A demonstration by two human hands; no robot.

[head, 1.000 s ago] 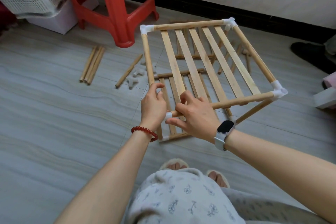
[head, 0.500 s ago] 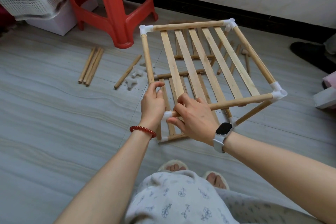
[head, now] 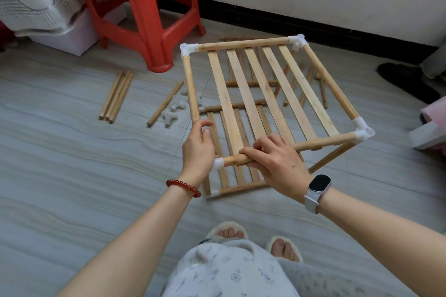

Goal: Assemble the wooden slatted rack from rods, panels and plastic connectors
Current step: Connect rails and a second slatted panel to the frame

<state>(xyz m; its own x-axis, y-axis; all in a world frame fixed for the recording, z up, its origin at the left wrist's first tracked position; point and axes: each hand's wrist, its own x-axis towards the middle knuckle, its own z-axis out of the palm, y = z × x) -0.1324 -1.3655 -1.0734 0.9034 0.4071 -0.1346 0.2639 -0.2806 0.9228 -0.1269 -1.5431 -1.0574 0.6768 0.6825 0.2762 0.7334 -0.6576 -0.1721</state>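
Seating the near-left joint: the spare rods [head: 115, 95] lie untouched on the floor at left. The left hand [head: 198, 149] grips the side rod [head: 191, 89] at the corner connector [head: 218, 163]. The right hand [head: 275, 163], fingers clenched on the front rod [head: 323, 141], has slid closer to that connector, suggesting the rod is now pressed home. The rack [head: 265, 94] stands just ahead, between both hands.

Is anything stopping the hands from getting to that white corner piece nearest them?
Nothing visible is. The left hand is already against the near white corner connector, and the right hand is wrapped around the front rod that goes into it.
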